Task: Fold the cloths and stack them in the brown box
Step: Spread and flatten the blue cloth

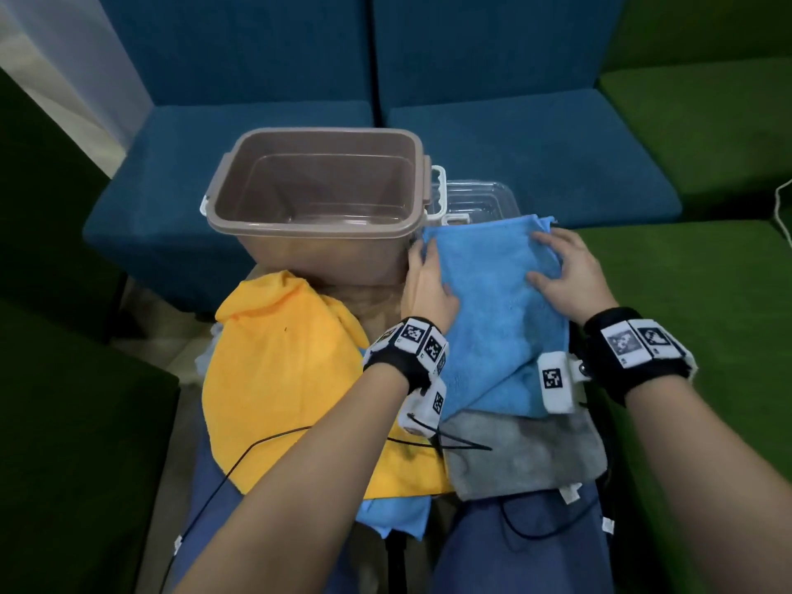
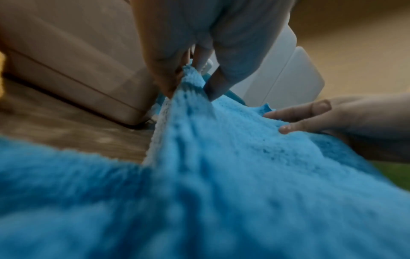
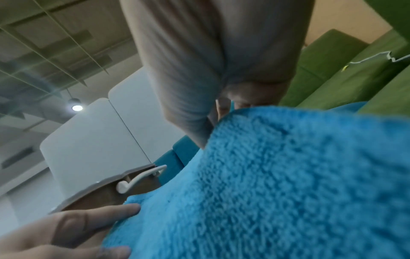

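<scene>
No readable text or numbers; only black-and-white square code markers (image 1: 553, 378) on the wristbands (image 1: 634, 358).

Fluffy blue cloth (image 1: 497, 302), glossy plastic box (image 1: 317, 246)
</scene>
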Available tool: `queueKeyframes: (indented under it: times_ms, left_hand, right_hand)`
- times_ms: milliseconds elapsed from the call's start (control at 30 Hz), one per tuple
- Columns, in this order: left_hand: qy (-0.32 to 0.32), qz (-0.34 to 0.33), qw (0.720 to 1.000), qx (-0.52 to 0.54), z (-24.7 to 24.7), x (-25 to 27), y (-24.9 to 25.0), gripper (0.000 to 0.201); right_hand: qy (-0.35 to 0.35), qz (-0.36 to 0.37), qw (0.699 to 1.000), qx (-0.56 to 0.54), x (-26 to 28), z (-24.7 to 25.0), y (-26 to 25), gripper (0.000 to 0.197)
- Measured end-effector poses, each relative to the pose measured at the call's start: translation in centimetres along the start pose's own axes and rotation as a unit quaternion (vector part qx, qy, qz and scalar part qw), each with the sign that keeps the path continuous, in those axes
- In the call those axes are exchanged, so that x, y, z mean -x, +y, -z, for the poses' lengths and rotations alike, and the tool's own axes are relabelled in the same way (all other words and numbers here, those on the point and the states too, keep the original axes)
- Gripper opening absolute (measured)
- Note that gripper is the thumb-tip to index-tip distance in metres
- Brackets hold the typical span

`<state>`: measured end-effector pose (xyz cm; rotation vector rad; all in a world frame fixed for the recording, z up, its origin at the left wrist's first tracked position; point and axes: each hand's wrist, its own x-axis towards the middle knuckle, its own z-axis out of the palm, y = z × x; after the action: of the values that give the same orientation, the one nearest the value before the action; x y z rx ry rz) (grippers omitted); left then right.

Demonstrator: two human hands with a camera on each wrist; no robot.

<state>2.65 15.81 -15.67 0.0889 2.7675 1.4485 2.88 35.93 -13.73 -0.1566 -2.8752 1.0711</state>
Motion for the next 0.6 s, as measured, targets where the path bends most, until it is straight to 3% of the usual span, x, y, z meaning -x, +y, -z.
queueKeyframes:
  times_ms: [167,367,467,600]
  left_hand:
    - [-0.02,0.04,0.996,-0.073,-1.2,-2.8,-0.8,0.057]
    - [-0.059,0.08,0.99,-0.099,-2.0,-3.7,-1.4,0.068]
    - [-0.081,0.072,0.986,-0.123,-2.0,-3.5,-1.3,0.066]
    - [-0.064,0.031,0.997,-0.037,-1.3,-3.0,-2.7,0.066]
  right_hand:
    - [-0.027,-0.023,0.999,0.032,-3.0,-1.6,0.7,0.057]
    - [-0.065,-0.046,0.995,0.062,-4.6,-3.5,1.5,0.055]
    - [-0.087,-0.057,0.991,0.088,-4.6,-3.9,1.6,0.054]
    - [-0.09,-0.072,0.992,0.041,-3.1,-3.1,1.4,0.052]
